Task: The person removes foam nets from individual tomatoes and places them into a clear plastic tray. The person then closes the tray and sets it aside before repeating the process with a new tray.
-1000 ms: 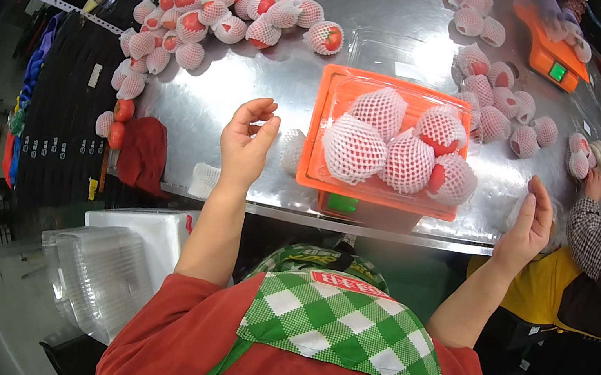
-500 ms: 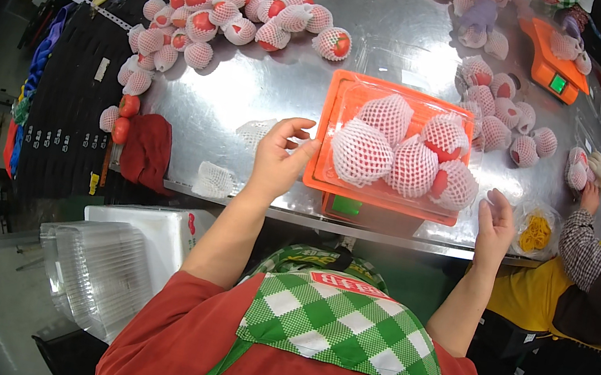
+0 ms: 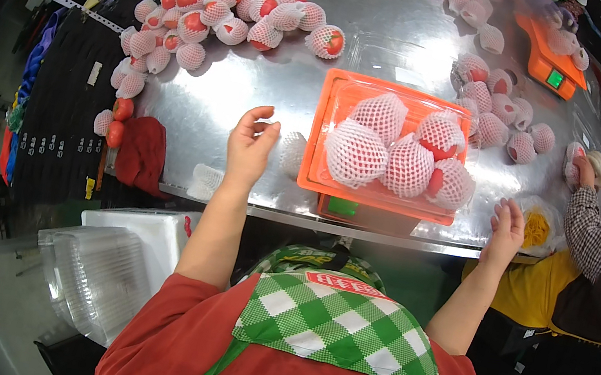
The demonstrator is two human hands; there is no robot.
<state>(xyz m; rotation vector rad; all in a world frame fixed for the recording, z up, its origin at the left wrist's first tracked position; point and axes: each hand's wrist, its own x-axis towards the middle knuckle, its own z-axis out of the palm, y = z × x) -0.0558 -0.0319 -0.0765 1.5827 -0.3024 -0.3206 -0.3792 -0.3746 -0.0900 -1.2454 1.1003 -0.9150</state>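
Note:
In front of me a clear plastic box [image 3: 414,115] rests on an orange scale [image 3: 311,159] with a green display at its near edge. Inside the box lie several tomatoes [image 3: 409,166] in white foam nets. My left hand [image 3: 250,143] hovers left of the scale, its fingers loosely bent and apart, holding nothing. An empty foam net [image 3: 293,153] lies between that hand and the scale. To the right of the scale is my right hand [image 3: 507,228], also empty with parted, curled fingers, next to a bag of yellow rubber bands [image 3: 538,227].
A pile of netted and bare tomatoes [image 3: 224,4] covers the table's far left. More netted tomatoes [image 3: 496,109] lie right of the scale. A red cloth [image 3: 141,153] sits at the left edge. A co-worker [image 3: 580,274] handles a netted tomato at right, near a second orange scale [image 3: 549,58].
My left hand has moved left, away from the scale's edge. The right hand has shifted right and slightly down, away from the box. The box stays on the scale.

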